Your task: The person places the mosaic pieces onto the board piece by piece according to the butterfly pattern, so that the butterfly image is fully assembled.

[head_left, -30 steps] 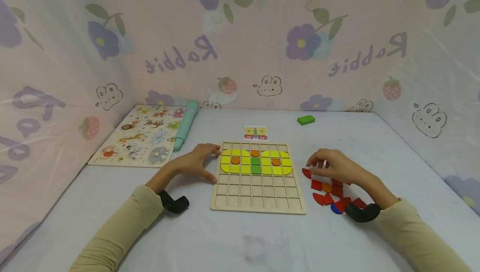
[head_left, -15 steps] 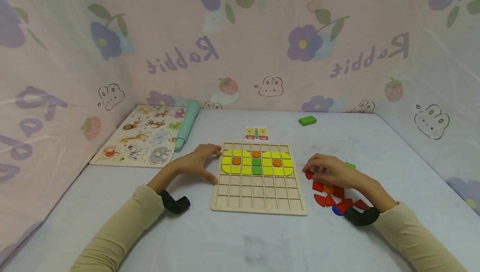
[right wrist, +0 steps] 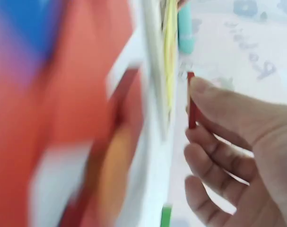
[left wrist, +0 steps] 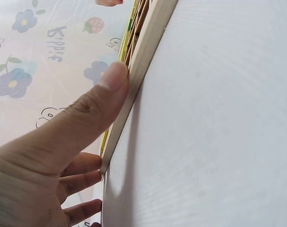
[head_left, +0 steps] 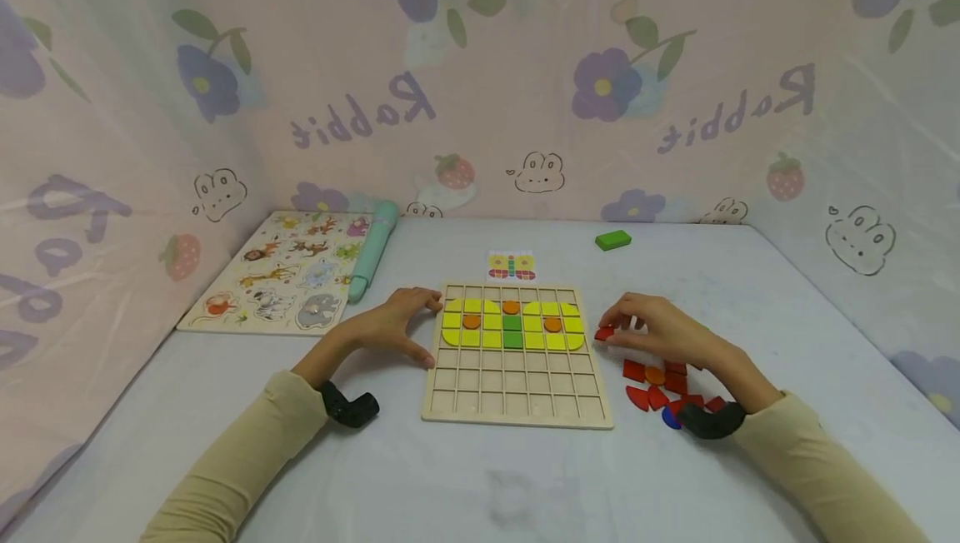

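My right hand [head_left: 660, 328] pinches a red quarter-circle tile [head_left: 603, 333] between thumb and fingers, just off the right edge of the wooden grid board [head_left: 517, 422]. Edge-on, the red tile [right wrist: 191, 99] appears in the right wrist view. On the board, yellow tiles [head_left: 531, 338] form two rounded blocks, with green squares [head_left: 512, 331] and orange discs [head_left: 552, 324] among them; its lower rows are bare. My left hand [head_left: 390, 328] rests at the board's left edge, thumb and fingers spread apart. The thumb [left wrist: 116, 75] touches the rim in the left wrist view.
Loose red tiles [head_left: 633, 371], an orange disc [head_left: 655, 376] and a blue piece [head_left: 671, 417] lie under the right wrist. Behind the board is a small pattern card [head_left: 512, 266]. A green block [head_left: 613, 240], an animal puzzle board [head_left: 262, 276] and a mint-coloured tube [head_left: 371, 251] lie farther back.
My right hand has taken hold of the red quarter-circle tile and moved it left, close to the board's edge. The left hand stays at the board.
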Demonstrator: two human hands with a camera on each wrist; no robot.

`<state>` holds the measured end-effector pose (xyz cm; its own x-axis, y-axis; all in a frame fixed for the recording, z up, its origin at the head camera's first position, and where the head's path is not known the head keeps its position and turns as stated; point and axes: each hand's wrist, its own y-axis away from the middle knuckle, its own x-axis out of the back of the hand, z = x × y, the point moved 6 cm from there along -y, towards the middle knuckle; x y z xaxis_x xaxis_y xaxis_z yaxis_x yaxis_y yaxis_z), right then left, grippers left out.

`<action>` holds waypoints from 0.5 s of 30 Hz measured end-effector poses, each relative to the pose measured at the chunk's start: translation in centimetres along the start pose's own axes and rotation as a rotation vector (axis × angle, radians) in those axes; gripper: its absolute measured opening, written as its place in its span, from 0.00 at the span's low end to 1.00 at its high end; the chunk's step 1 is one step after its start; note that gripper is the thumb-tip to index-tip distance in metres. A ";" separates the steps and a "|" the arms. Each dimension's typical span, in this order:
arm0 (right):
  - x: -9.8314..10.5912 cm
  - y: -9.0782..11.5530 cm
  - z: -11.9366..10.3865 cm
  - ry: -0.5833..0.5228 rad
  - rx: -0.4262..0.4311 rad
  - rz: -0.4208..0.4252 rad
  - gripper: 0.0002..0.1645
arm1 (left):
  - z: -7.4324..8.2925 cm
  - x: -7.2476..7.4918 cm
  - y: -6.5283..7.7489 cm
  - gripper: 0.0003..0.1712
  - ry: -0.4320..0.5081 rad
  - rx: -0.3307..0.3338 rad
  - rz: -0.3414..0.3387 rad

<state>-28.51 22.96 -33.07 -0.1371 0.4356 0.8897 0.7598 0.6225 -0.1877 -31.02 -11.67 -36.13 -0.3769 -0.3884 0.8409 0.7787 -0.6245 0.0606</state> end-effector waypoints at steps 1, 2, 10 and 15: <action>0.0 -0.5 -0.5 -0.002 0.004 0.014 0.14 | 0.0 0.0 0.0 0.48 0.001 0.001 0.000; -0.1 -1.0 -1.1 -0.004 0.003 0.025 0.14 | 0.0 0.0 0.0 0.48 0.001 0.001 0.001; -2.5 -5.8 -7.2 -0.029 0.058 0.031 0.13 | 0.0 0.0 0.1 0.47 0.005 -0.002 0.001; -4.7 -8.5 -10.9 0.000 0.097 0.011 0.14 | 0.1 0.2 0.2 0.47 0.002 -0.006 0.004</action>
<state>-27.35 8.53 -31.11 -0.1289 0.4432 0.8871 0.6963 0.6774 -0.2373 -30.89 -11.74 -35.92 -0.3751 -0.3923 0.8399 0.7771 -0.6270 0.0542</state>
